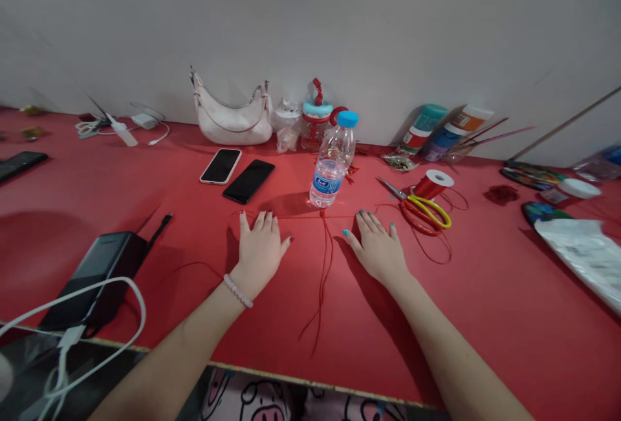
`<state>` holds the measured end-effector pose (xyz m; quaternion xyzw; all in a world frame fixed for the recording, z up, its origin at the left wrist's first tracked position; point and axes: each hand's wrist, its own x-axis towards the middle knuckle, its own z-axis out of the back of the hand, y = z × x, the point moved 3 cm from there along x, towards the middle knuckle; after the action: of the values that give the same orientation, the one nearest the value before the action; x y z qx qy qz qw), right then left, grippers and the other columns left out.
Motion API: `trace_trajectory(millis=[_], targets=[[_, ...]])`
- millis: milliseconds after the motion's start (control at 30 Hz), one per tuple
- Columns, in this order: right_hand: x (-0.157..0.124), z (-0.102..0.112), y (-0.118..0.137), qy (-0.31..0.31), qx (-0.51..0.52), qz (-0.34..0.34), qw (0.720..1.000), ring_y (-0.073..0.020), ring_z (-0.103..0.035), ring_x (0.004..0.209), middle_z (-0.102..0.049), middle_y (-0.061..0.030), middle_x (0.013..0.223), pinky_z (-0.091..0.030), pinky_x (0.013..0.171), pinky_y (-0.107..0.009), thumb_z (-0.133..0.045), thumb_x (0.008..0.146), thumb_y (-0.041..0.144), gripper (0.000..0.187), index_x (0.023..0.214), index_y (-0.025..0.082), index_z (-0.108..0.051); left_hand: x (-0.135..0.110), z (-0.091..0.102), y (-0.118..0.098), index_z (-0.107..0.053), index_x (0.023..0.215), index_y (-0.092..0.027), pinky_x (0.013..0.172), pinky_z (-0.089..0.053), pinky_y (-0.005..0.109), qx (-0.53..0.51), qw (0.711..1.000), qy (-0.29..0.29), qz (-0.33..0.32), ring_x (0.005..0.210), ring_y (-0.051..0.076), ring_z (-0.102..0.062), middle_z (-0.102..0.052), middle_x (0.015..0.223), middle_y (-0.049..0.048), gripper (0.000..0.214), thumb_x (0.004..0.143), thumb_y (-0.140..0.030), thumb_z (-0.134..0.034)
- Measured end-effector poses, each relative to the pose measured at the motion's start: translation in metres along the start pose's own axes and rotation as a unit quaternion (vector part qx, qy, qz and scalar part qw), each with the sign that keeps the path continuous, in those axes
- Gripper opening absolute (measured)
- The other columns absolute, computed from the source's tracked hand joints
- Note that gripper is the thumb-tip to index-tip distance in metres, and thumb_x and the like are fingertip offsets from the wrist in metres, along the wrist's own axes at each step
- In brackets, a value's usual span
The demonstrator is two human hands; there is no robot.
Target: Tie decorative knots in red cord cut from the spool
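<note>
My left hand (261, 246) lies flat on the red tabletop with its fingers spread, pressing on one end of a thin red cord. My right hand (379, 246) rests flat too, fingertips on the cord's other side. Between them the red cord (301, 217) runs straight across, and a small knot (323, 213) sits at its middle. From the knot two loose cord tails (324, 279) trail toward the table's front edge. Right behind the knot stands a water bottle (330, 165) with a blue cap, partly filled. Scissors (421, 209) with yellow and red handles lie to the right of my right hand.
A spool of red cord (433, 185) stands behind the scissors. Two phones (249, 181) and a white handbag (234, 117) are at the back left. A black power bank (99, 275) with a white cable (138, 304) occupies the left front. Paint bottles (421, 129) lean on the wall.
</note>
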<state>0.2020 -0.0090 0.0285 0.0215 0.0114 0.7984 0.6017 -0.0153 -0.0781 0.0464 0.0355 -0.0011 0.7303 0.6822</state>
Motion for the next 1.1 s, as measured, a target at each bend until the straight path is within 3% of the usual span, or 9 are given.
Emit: trace_trajectory(millis=[167,333,433,600,767,1000,1100], targets=[[0.0,0.002,-0.002,-0.032,0.013,0.01,0.999,-0.0267,-0.033,0.133,-0.041,-0.0147,0.142,-0.018,0.108,-0.056,-0.03,0.093,0.042,0.054,0.133,0.01,-0.046,-0.003,0.002,-0.001,-0.048,0.13,-0.009,0.108,-0.01,0.062,-0.011,1.0,-0.002,0.004,0.131,0.03,-0.037,-0.046,0.138,0.0186,0.048,0.092,-0.035,-0.037],[0.002,0.004,-0.008,-0.06,0.023,0.02,0.998,-0.0282,-0.039,0.129,-0.049,-0.0162,0.135,-0.023,0.106,-0.058,-0.034,0.091,0.035,0.047,0.126,0.01,-0.054,-0.008,0.012,0.005,-0.056,0.121,-0.009,0.105,-0.026,0.056,-0.011,1.0,-0.012,-0.015,0.121,0.029,-0.048,-0.053,0.131,0.017,0.041,0.092,-0.033,-0.038],[0.0,0.004,-0.006,-0.059,0.041,0.087,0.994,-0.0264,-0.032,0.134,-0.045,-0.0136,0.139,-0.026,0.106,-0.055,-0.036,0.091,0.034,0.047,0.132,0.014,-0.048,-0.017,0.017,0.019,-0.057,0.119,-0.009,0.099,-0.036,0.048,0.01,1.0,-0.027,-0.003,0.117,0.029,-0.05,-0.054,0.131,0.0161,0.037,0.091,-0.027,-0.039],[-0.01,0.006,0.012,0.015,0.074,0.274,0.959,-0.0211,-0.021,0.139,-0.034,-0.0033,0.147,-0.018,0.111,-0.052,-0.035,0.093,0.038,0.047,0.139,0.028,-0.039,-0.055,0.018,0.05,-0.049,0.125,-0.002,0.079,-0.048,0.041,0.074,0.992,-0.011,0.099,0.106,0.031,-0.053,-0.053,0.124,0.0222,0.042,0.09,-0.024,-0.036],[-0.015,0.012,0.019,0.044,0.1,0.309,0.945,-0.0203,-0.023,0.138,-0.037,-0.0052,0.145,-0.017,0.111,-0.051,-0.036,0.093,0.041,0.048,0.139,0.026,-0.04,-0.094,0.015,0.062,-0.056,0.112,-0.007,0.066,-0.049,0.036,0.083,0.99,0.026,0.112,0.091,0.028,-0.055,-0.057,0.104,0.0183,0.036,0.091,-0.018,-0.029],[-0.018,0.018,0.017,0.024,0.146,0.326,0.934,-0.021,-0.029,0.136,-0.044,-0.0063,0.141,-0.025,0.111,-0.047,-0.041,0.091,0.032,0.04,0.127,0.021,-0.054,-0.121,-0.004,0.061,-0.056,0.116,-0.013,0.078,-0.049,0.037,0.013,0.998,0.056,0.007,0.101,0.028,-0.056,-0.056,0.115,0.0168,0.035,0.084,-0.025,-0.048],[-0.022,0.025,0.021,0.018,0.176,0.33,0.927,-0.0205,-0.034,0.133,-0.049,-0.007,0.137,-0.028,0.11,-0.043,-0.041,0.09,0.027,0.037,0.124,0.02,-0.056,-0.14,-0.006,0.058,-0.057,0.115,-0.016,0.08,-0.049,0.038,-0.026,0.997,0.072,-0.03,0.102,0.029,-0.057,-0.06,0.112,0.0145,0.035,0.082,-0.023,-0.049]])
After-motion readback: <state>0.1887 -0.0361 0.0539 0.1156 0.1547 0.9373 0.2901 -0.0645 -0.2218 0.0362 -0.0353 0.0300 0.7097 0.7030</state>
